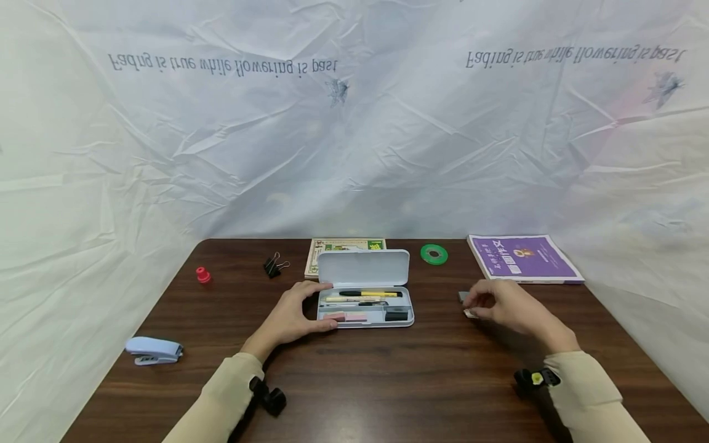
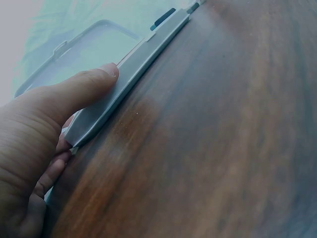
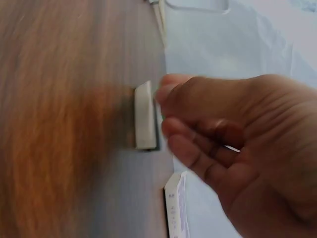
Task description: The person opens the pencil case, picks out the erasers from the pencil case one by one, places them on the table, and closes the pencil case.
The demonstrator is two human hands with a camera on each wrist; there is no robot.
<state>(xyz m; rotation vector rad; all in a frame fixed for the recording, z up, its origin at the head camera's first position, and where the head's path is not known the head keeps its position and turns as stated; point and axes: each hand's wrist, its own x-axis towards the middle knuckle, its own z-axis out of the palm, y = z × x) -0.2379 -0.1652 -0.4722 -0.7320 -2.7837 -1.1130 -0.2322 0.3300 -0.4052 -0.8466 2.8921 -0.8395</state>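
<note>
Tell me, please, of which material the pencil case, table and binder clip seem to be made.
Pencil case: perhaps painted metal or plastic; smooth, pale, thin-rimmed.
Table: apparently wood or wood-look laminate; dark grain, soft sheen.
Binder clip: probably metal; black body, silvery wire handles.

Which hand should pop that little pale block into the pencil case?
Probably the right hand: it's right beside the pale block. The left hand grips the pencil case, farther away.
</note>
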